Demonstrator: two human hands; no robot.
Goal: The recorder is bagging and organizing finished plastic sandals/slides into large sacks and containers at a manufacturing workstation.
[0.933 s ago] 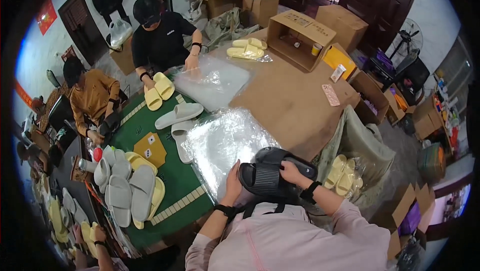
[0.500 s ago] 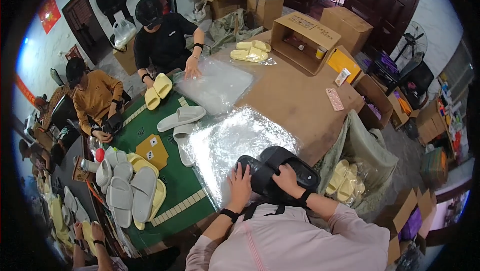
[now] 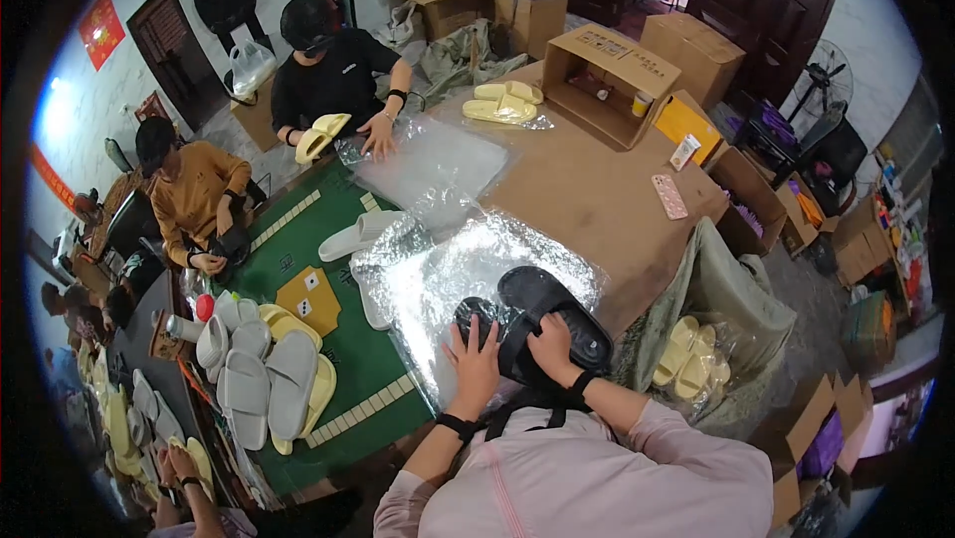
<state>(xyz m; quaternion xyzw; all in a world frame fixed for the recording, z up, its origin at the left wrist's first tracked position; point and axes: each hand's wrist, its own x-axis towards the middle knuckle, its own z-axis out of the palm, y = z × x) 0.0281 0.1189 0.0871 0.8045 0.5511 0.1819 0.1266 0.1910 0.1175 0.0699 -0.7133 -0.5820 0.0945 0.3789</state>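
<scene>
A pair of black slide slippers (image 3: 537,289) rests over a pile of clear shiny plastic bags (image 3: 438,269) at the front of the table. My right hand (image 3: 555,347) is closed round the strap area of the slippers, knuckles upward. Fingers spread, my left hand (image 3: 474,364) lies on the left slipper and the plastic; its thumb side is nearest the other slipper. Part of each slipper is hidden under my hands. Pale grey slippers (image 3: 353,238) sit just left of the bags, partly covered by them.
Grey and yellow slippers (image 3: 290,379) are heaped on the green table part. Yellow slippers (image 3: 502,105), an open carton (image 3: 597,105) and a pink phone (image 3: 668,197) lie on the brown board. Bagged yellow slippers (image 3: 686,359) are at right. Two co-workers (image 3: 333,81) sit across.
The black slippers and my hands have shifted slightly left and away from me. Across the table, a co-worker has tilted and turned the yellow slippers in their hand.
</scene>
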